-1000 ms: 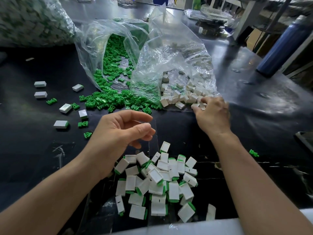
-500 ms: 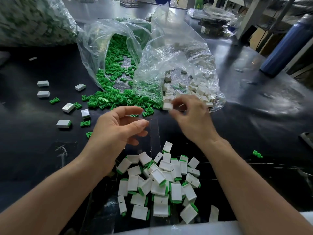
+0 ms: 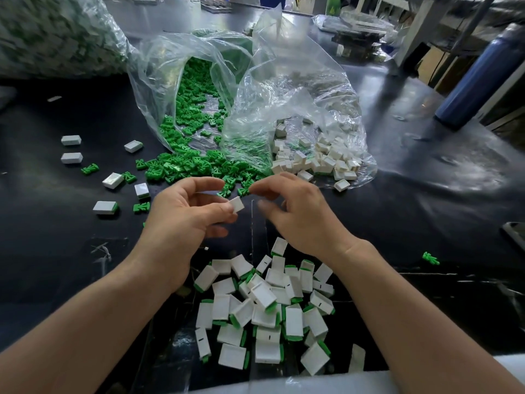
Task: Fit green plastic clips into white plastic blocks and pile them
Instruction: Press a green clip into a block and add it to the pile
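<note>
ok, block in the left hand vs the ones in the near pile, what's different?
1. The held block shows no green; the pile blocks mostly show a green clip edge at one end.
2. The held block is pinched in the left hand above the table; the pile blocks lie loose on it, overlapping at mixed angles.
Shared: both are white, rectangular plastic blocks of the same type.
</note>
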Demonstrator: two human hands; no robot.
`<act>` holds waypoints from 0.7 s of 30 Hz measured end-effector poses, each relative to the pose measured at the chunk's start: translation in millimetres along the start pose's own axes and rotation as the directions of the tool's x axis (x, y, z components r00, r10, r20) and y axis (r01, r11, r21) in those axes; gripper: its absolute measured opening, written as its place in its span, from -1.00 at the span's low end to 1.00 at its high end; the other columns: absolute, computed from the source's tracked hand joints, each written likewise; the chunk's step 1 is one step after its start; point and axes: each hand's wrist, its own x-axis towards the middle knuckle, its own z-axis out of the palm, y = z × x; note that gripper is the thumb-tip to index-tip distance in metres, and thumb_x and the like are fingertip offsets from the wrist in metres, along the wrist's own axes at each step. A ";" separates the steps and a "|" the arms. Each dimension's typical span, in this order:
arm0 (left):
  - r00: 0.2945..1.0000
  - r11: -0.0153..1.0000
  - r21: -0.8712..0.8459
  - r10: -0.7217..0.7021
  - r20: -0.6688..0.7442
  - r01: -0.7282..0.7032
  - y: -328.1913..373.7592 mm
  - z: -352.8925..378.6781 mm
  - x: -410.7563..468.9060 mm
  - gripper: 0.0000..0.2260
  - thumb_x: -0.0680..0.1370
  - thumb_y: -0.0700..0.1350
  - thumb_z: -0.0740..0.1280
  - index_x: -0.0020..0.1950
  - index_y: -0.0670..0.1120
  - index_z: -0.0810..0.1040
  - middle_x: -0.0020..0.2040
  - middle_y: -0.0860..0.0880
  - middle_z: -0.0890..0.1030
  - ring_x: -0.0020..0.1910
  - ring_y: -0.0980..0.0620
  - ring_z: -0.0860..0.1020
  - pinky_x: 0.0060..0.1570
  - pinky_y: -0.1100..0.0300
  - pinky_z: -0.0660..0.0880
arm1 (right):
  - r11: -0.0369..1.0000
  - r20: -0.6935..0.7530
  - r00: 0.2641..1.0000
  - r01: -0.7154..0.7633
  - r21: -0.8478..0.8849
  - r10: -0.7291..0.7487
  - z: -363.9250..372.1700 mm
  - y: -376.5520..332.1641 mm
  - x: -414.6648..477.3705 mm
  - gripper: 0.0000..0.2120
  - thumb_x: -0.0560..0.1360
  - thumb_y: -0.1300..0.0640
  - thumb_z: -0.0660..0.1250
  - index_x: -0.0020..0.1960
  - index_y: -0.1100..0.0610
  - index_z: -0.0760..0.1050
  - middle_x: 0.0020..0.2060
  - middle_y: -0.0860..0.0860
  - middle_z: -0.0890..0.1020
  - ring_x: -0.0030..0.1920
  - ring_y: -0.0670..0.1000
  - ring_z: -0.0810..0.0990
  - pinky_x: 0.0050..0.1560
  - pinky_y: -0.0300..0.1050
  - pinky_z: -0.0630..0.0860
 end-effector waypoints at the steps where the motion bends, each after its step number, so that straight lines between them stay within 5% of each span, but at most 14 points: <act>1: 1.000 1.000 -0.011 0.005 -0.010 -0.005 -0.1 -0.1 0.2 -0.78 0.43 -0.37 0.36 -0.07 -0.07 0.54 -0.33 0.01 0.60 -0.38 0.11 0.63 -0.46 0.33 0.52 | 0.998 0.009 0.999 -0.053 -0.032 0.054 0.6 3.4 1.1 -0.71 0.51 0.21 0.28 0.23 0.13 0.50 0.06 -0.01 0.54 0.11 -0.04 0.46 0.16 -0.27 0.34; 6: 1.000 0.999 -0.039 0.017 0.002 -0.017 0.9 1.2 -0.2 -0.77 0.43 -0.40 0.34 -0.07 -0.08 0.53 -0.24 -0.07 0.57 -0.39 0.11 0.63 -0.44 0.33 0.53 | 0.973 0.154 0.985 -0.036 -0.226 0.072 10.3 6.6 3.6 -0.44 0.57 -0.01 0.16 0.51 -0.01 0.03 0.47 -0.05 0.22 0.47 -0.11 0.04 0.42 -0.16 -0.07; 11: 1.000 0.999 -0.047 0.020 0.004 -0.020 -0.1 1.2 0.9 -0.77 0.43 -0.40 0.33 -0.08 -0.07 0.53 -0.26 -0.05 0.57 -0.38 0.11 0.63 -0.45 0.34 0.53 | 0.957 0.335 0.938 0.018 -0.289 0.084 15.8 5.7 5.0 -0.45 0.60 -0.08 0.02 0.52 -0.05 -0.10 0.50 -0.11 0.11 0.48 -0.17 -0.15 0.43 0.05 -0.35; 14: 1.000 0.999 -0.034 0.024 0.006 -0.024 -1.4 0.9 1.3 -0.77 0.43 -0.40 0.34 -0.07 -0.08 0.54 -0.32 0.00 0.59 -0.38 0.11 0.63 -0.45 0.33 0.53 | 0.966 0.227 0.973 0.014 -0.257 0.046 10.2 5.2 5.4 -0.54 0.60 -0.04 0.07 0.47 -0.02 0.15 0.41 -0.09 0.34 0.46 -0.13 0.09 0.43 0.07 -0.32; 17: 1.000 0.999 -0.027 0.028 0.007 -0.028 -2.5 0.0 2.0 -0.78 0.43 -0.40 0.34 -0.08 -0.09 0.54 -0.37 0.03 0.59 -0.38 0.10 0.63 -0.45 0.33 0.53 | 0.967 0.067 0.997 0.043 -0.252 -0.026 7.1 3.6 3.8 -0.68 0.57 0.10 0.18 0.31 0.06 0.42 0.18 -0.02 0.56 0.27 -0.02 0.40 0.44 0.02 -0.07; 21: 0.999 0.999 -0.026 0.031 0.016 -0.031 -3.4 -0.5 2.2 -0.78 0.43 -0.40 0.34 -0.08 -0.09 0.55 -0.38 0.04 0.60 -0.37 0.08 0.64 -0.45 0.32 0.53 | 0.968 0.016 1.000 0.024 -0.249 -0.020 7.5 6.0 4.6 -0.69 0.57 0.18 0.19 0.30 0.11 0.46 0.21 0.03 0.52 0.23 0.06 0.42 0.31 -0.04 0.21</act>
